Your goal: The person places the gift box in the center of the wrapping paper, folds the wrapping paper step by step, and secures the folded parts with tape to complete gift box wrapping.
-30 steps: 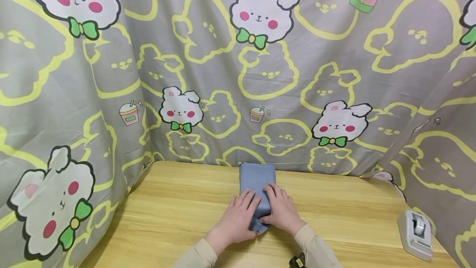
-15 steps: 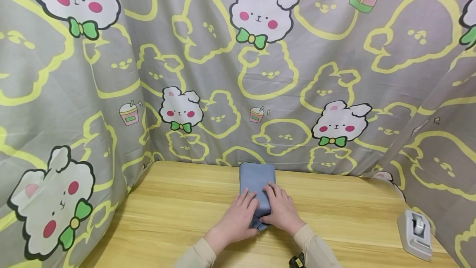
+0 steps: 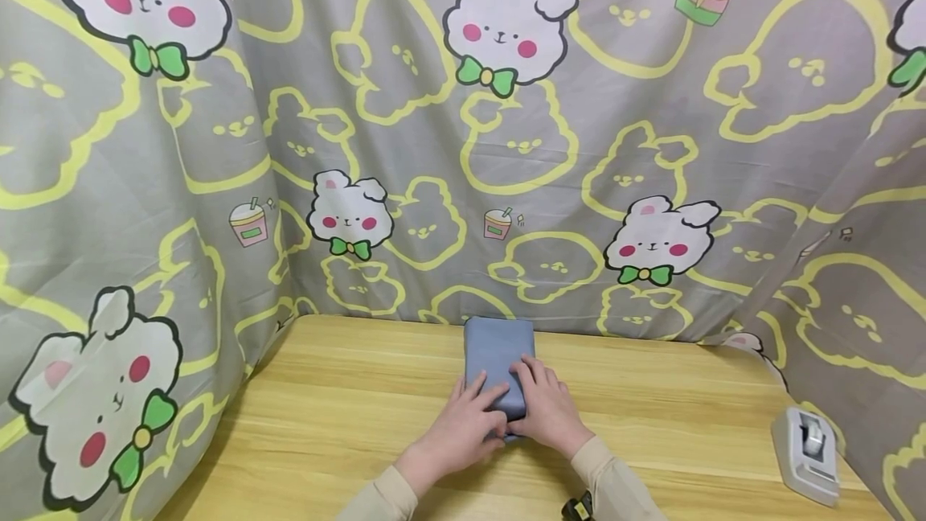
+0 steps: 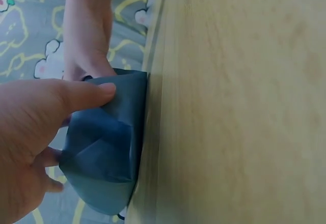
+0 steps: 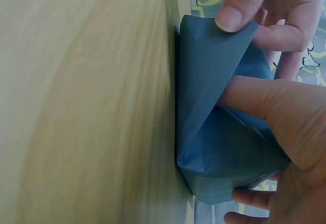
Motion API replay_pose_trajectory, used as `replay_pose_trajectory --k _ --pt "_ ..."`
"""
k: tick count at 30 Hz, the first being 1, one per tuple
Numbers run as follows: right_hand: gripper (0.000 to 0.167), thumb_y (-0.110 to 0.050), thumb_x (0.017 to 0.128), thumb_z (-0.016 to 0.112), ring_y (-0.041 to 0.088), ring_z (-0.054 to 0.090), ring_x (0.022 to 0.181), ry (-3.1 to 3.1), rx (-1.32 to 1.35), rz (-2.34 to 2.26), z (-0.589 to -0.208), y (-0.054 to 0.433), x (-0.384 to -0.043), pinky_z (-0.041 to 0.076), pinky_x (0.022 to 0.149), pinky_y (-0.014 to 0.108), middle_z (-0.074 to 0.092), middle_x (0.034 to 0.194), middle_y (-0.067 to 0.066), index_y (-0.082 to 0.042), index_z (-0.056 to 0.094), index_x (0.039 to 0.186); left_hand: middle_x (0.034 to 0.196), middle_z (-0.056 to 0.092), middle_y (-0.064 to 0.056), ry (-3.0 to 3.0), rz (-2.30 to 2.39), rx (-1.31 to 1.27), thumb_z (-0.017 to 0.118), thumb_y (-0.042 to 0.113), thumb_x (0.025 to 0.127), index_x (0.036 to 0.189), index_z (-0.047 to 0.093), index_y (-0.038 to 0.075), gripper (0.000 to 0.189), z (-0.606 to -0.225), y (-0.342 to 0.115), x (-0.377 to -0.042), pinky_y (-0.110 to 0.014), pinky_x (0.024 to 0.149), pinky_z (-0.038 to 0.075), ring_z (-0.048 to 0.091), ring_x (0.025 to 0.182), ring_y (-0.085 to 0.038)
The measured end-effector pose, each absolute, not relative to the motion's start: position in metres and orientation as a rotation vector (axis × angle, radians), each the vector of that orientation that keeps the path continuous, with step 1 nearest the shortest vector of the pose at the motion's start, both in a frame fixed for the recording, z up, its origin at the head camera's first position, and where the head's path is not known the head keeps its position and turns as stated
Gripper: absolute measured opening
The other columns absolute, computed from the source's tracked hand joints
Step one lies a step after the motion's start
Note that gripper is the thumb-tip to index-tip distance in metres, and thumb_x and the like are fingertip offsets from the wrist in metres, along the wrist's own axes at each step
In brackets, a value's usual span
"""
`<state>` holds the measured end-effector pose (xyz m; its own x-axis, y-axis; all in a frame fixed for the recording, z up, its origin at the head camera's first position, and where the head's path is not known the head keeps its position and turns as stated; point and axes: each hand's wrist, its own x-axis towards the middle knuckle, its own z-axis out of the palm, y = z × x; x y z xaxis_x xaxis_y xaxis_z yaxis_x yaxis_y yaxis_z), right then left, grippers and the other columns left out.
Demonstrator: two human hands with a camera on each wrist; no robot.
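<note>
A box-shaped package [image 3: 497, 348] wrapped in blue-grey paper lies on the wooden table [image 3: 347, 392], its long side pointing away from me. At its near end, my left hand [image 3: 463, 426] pinches the edge of a triangular paper flap [image 5: 211, 66] between thumb and index finger, as the right wrist view shows. My right hand [image 3: 551, 415] holds the package from the right, fingers over its top edge. Its thumb [image 5: 249, 95] presses into the fold behind that flap. The package's underside is hidden.
A grey-white tape dispenser [image 3: 809, 457] stands at the table's right end. A small black and yellow object [image 3: 577, 507] is by the right sleeve at the front. A patterned rabbit curtain [image 3: 434, 127] hangs behind the table and on both sides.
My left hand has shifted slightly at the near end, and its fingers now bend over the edge there. The loose paper that stuck out has been folded up. My right hand stays in place.
</note>
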<state>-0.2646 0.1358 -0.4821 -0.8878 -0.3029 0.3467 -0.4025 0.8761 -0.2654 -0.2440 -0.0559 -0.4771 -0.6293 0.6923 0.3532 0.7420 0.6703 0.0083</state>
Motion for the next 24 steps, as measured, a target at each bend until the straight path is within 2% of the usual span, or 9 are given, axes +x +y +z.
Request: replay_pose_trajectory --k 7,14,16,20,24 --pt "0.073 -0.032 0.069 0.088 0.043 0.047 0.126 -2.74 0.558 0.546 -0.483 0.138 -0.267 0.045 0.091 0.061 0.04 0.146 0.02 -0.013 0.05 0.129 0.131 0.064 -0.002 -2.44 -0.194 -1.134 0.076 0.035 0.081 0.082 0.062 0.025 0.017 -0.47 -0.053 -0.249 -0.055 0.102 0.046 0.058 0.123 -0.038" --pt "0.06 -0.02 0.076 0.081 0.047 0.041 0.131 -2.787 0.641 0.81 -0.479 0.148 -0.275 0.039 0.101 0.061 0.038 0.148 0.021 -0.013 0.051 0.128 0.113 0.073 0.006 -2.377 -0.131 -1.117 0.075 0.033 0.083 0.086 0.068 0.023 0.013 -0.459 -0.049 -0.257 -0.048 0.096 0.052 0.068 0.108 -0.027" --pt "0.058 -0.019 0.079 0.078 0.049 0.037 0.134 -2.805 0.711 0.905 -0.475 0.153 -0.275 0.038 0.102 0.062 0.034 0.15 0.023 -0.011 0.051 0.13 0.102 0.075 0.009 -2.355 -0.101 -1.106 0.076 0.034 0.082 0.085 0.067 0.023 0.014 -0.457 -0.049 -0.258 -0.047 0.094 0.054 0.07 0.103 -0.024" --pt "0.064 -0.015 0.081 0.072 0.053 0.028 0.137 -2.835 0.88 1.066 -0.467 0.166 -0.276 0.037 0.1 0.062 0.024 0.155 0.026 -0.008 0.046 0.139 0.082 0.071 0.013 -2.339 -0.076 -1.069 0.077 0.036 0.081 0.081 0.064 0.025 0.017 -0.454 -0.047 -0.261 -0.046 0.093 0.054 0.071 0.091 -0.015" --pt "0.079 -0.015 0.075 0.079 0.052 0.025 0.138 -2.87 0.914 1.1 -0.468 0.171 -0.278 0.037 0.099 0.061 0.017 0.158 0.024 -0.01 0.041 0.144 0.077 0.069 0.016 -2.346 -0.049 -1.029 0.077 0.038 0.08 0.08 0.064 0.026 0.017 -0.455 -0.045 -0.263 -0.045 0.095 0.053 0.067 0.079 -0.006"
